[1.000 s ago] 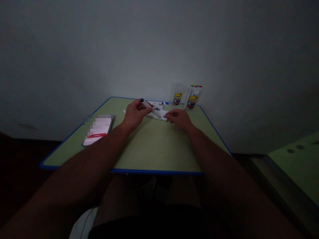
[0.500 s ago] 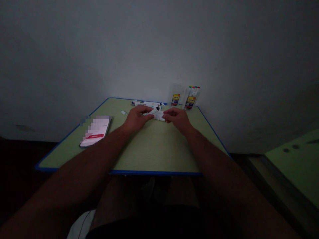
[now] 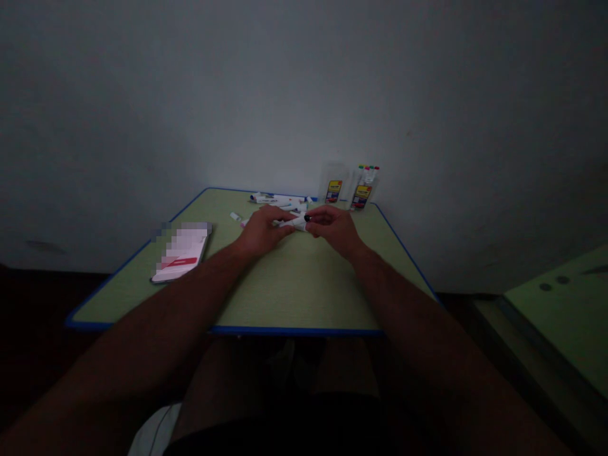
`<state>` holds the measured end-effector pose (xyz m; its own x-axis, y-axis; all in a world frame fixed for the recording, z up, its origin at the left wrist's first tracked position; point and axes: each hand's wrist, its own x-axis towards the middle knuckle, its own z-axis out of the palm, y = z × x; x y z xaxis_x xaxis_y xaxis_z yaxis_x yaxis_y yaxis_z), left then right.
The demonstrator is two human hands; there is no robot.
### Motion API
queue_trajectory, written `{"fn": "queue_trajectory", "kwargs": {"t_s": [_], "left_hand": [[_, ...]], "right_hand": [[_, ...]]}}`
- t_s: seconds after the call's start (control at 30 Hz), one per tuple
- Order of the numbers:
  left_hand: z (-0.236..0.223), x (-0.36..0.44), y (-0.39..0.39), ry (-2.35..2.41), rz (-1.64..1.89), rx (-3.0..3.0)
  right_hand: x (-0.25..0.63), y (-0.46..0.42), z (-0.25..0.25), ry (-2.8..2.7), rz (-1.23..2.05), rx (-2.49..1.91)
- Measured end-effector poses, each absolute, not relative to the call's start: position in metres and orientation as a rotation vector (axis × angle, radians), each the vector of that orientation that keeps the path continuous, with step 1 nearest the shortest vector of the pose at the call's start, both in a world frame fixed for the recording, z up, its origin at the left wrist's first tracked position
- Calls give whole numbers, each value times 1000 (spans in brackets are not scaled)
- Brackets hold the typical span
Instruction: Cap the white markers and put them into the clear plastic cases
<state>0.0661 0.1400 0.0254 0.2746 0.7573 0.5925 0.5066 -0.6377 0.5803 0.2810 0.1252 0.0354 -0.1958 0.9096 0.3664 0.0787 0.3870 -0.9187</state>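
Note:
A white marker [image 3: 299,220] with a black end lies between my hands, above the far half of the table. My left hand [image 3: 265,229] is closed around its barrel, thumb and fingers pinching from the left. My right hand [image 3: 335,228] is closed too, its fingertips at the marker's black end [image 3: 307,218]. Whether a separate cap sits in the right fingers cannot be made out. Behind my hands lie several white markers [image 3: 278,199] in a loose pile. A small white cap-like piece [image 3: 235,216] rests left of my left hand.
On the green table [image 3: 304,285] with blue edging, a phone [image 3: 183,253] with a lit screen lies at left. A clear labelled container [image 3: 334,183] stands at the back right, beside another container [image 3: 363,193] holding several markers with coloured ends. A wall [image 3: 304,95] rises behind.
The marker has tilted down to lie flatter, and its black end has moved right to meet my right fingertips. My hands have otherwise barely shifted.

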Motion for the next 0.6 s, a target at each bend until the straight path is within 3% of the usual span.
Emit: {"fn": "queue_trajectory", "kwargs": {"t_s": [0.6], "left_hand": [[29, 69, 137, 1086, 1323, 2284]], "right_hand": [[272, 118, 38, -1693, 988, -777]]}}
